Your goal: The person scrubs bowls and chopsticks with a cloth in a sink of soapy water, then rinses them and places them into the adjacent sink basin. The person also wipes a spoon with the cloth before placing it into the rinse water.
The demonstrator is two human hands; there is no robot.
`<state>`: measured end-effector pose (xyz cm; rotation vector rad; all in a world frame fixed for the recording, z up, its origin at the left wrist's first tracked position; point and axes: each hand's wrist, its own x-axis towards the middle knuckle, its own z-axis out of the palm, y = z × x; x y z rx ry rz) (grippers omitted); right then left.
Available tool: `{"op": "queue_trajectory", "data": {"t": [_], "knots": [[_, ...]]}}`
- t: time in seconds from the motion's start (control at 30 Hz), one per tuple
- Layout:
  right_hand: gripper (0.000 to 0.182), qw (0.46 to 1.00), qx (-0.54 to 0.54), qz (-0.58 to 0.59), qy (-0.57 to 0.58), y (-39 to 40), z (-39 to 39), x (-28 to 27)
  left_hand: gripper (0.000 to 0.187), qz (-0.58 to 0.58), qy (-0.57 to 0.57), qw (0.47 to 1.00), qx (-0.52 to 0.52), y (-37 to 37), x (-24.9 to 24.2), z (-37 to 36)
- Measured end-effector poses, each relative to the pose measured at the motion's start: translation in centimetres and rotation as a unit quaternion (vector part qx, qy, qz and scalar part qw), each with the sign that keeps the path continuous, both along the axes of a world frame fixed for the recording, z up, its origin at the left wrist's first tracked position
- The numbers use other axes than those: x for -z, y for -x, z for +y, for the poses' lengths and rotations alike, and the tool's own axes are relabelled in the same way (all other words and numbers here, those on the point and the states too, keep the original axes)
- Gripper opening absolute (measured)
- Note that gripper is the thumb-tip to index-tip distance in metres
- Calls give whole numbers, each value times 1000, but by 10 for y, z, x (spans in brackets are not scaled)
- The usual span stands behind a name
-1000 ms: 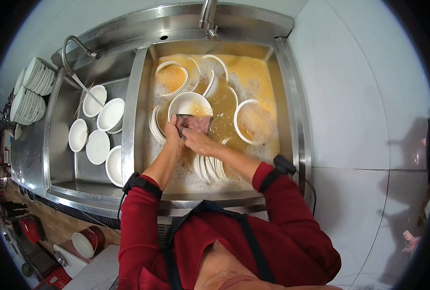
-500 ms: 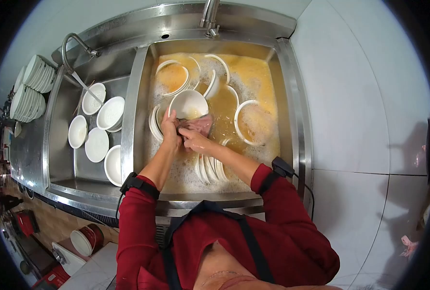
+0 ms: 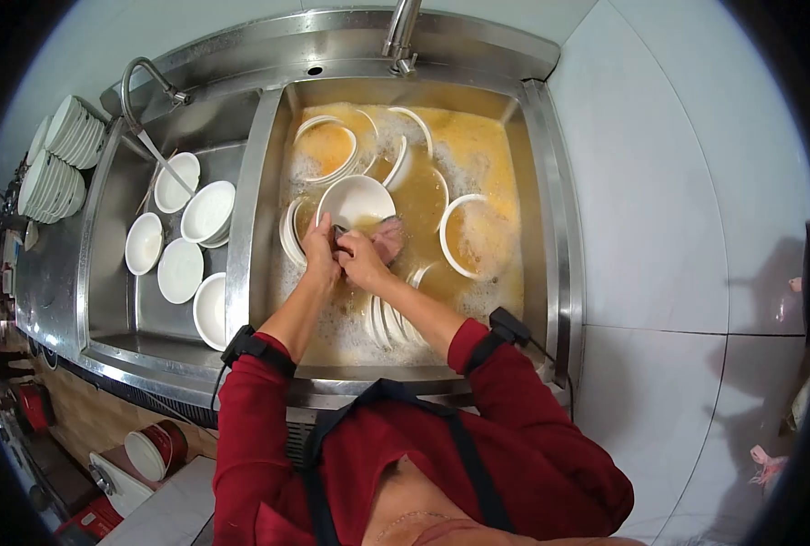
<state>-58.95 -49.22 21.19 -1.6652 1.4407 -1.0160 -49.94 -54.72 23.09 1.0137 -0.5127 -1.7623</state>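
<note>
A white bowl (image 3: 354, 198) is tilted over the cloudy, foamy water of the right basin. My left hand (image 3: 320, 247) grips its lower left edge, thumb up against the rim. Close beside it, my right hand (image 3: 363, 261) is closed on a wet pinkish cloth (image 3: 387, 238) at the bowl's lower edge. Around my hands, more white bowls lie partly sunk in the water: a stack (image 3: 292, 232) at the left, others (image 3: 387, 320) below my right wrist, and one (image 3: 455, 238) to the right.
The left basin holds several white bowls (image 3: 180, 271) under a curved faucet (image 3: 125, 91) with running water. Stacked white dishes (image 3: 52, 188) stand on the far left counter. Another faucet (image 3: 401, 36) rises behind the right basin, and a tiled wall (image 3: 650, 191) borders the right.
My right hand has drawn slightly back and closer to my left hand, and the cloth has shifted with it. My right forearm has moved left. The bowl stays in my left hand.
</note>
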Motion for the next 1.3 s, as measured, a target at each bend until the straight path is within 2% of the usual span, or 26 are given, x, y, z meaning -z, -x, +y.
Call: {"op": "queue_trajectory", "data": {"t": [0.03, 0.07, 0.13, 0.17, 0.2, 0.27, 0.3, 0.33, 0.37, 0.4, 0.47, 0.53, 0.6, 0.63, 0.67, 0.73, 0.8, 0.87, 0.93, 1.0, 1.07, 1.1, 1.13, 1.17, 1.2, 1.3], "knots": [[17, 989, 33, -129, -68, -2, -3, -6, 33, 4, -18, 1000, -22, 1, 2, -1], [17, 989, 34, -130, -66, -1, -2, -9, 33, 3, -16, 1000, -21, 0, 4, -3], [16, 993, 0, 103, 50, 13, 7, -1, 31, -33, -39, 998, -30, -2, -11, 0], [14, 981, -24, 134, 135, 25, 7, 3, 31, -34, -41, 998, -29, -7, -16, 3], [14, 981, -24, 135, 136, 40, 7, 0, 33, -68, -46, 996, 22, -14, -23, 2], [19, 911, 20, 364, 191, 64, -1, -16, 37, -96, -44, 992, 68, -17, -35, -4], [19, 910, 17, 365, 195, 67, -7, -25, 44, -150, -60, 981, 104, -17, -43, -5], [24, 920, 85, 344, 169, 69, -13, -34, 52, -202, -77, 966, 141, -18, -52, -5], [29, 923, 153, 322, 144, 71, -20, -41, 62, -215, -101, 960, 145, -17, -62, -6], [29, 922, 151, 324, 151, 73, -28, -39, 62, -212, -96, 962, 141, -16, -58, -10], [42, 964, 262, 2, 39, 73, -40, -27, 68, -173, 0, 977, 126, -14, -45, -16], [43, 951, 302, -59, -10, 67, -46, -14, 69, -175, 61, 979, 85, -3, -59, -13], [39, 908, 264, -324, -22, 60, -50, 1, 71, -176, 123, 976, 46, 10, -73, -10], [37, 904, 205, -350, -137, 67, -44, 1, 67, -193, 153, 969, 4, 14, -78, -8], [37, 904, 205, -349, -136, 65, -38, 4, 64, -210, 179, 960, -37, 16, -79, -6], [33, 801, 223, -479, -280, 50, -24, -17, 65, -258, 233, 936, -59, 21, -65, -8], [30, 784, 183, -516, -292, 45, -15, -10, 65, -299, 289, 906, -82, 25, -63, -14], [28, 763, 144, -548, -311, 54, -12, 1, 67, -369, 278, 886, 34, 15, -73, -15], [27, 839, 202, -443, -244, 72, -21, -6, 62, -319, 242, 911, 96, 2, -88, -30], [27, 875, 170, -390, -233, 84, -27, -19, 59, -398, 8, 860, 319, -11, -115, -38], [24, 867, 196, -409, -207, 77, -35, -16, 57, -354, -26, 882, 310, -10, -113, -41], [24, 869, 193, -408, -205, 71, -39, -23, 58, -330, 77, 918, 205, -4, -105, -39], [22, 836, 215, -458, -213, 60, -36, -30, 58, -301, 174, 933, 98, 3, -110, -28], [20, 798, 238, -506, -224, 48, -33, -37, 60, -322, 241, 916, 5, 15, -113, -11], [18, 775, 235, -558, -182, 35, -33, -41, 67, -386, 341, 855, -63, 22, -85, -6], [22, 755, 204, -595, -185, 31, -30, -34, 72, -406, 355, 830, -139, 35, -75, 16]]}}
